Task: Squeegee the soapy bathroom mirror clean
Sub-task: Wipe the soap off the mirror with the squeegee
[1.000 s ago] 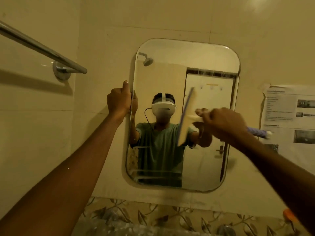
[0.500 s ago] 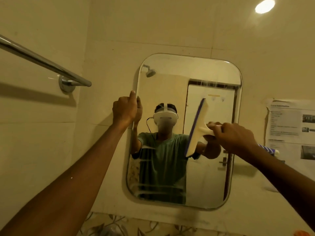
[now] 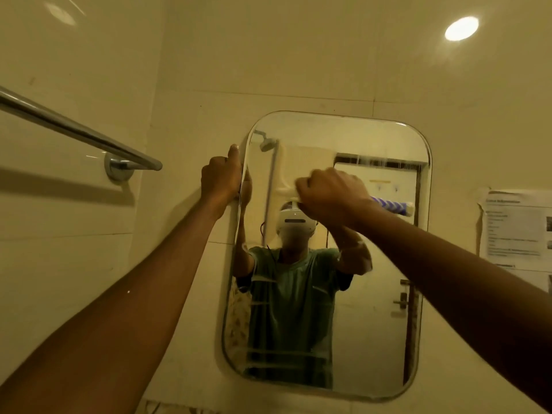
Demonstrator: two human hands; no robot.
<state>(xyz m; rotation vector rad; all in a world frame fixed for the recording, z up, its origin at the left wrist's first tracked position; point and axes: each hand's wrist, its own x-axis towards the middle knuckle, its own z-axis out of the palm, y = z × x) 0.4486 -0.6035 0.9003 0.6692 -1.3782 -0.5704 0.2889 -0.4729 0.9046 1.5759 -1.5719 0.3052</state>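
A rounded rectangular mirror (image 3: 385, 318) hangs on the tiled wall, with soapy streaks near its bottom and top right. My left hand (image 3: 221, 177) grips the mirror's left edge near the top. My right hand (image 3: 331, 195) is closed around a cream squeegee (image 3: 282, 180). Its blade stands nearly vertical against the upper left of the glass. Its blue-and-white handle end (image 3: 391, 204) sticks out to the right of my fist. The squeegee is blurred by motion.
A chrome towel bar (image 3: 77, 132) juts out from the left wall at hand height. A printed paper notice (image 3: 516, 228) is stuck to the wall right of the mirror. A ceiling light's reflection (image 3: 461, 28) glares at the top right.
My right hand has carried the squeegee up and left across the glass, from the middle to the upper left. My left hand keeps its hold on the mirror edge. The camera has tilted upward.
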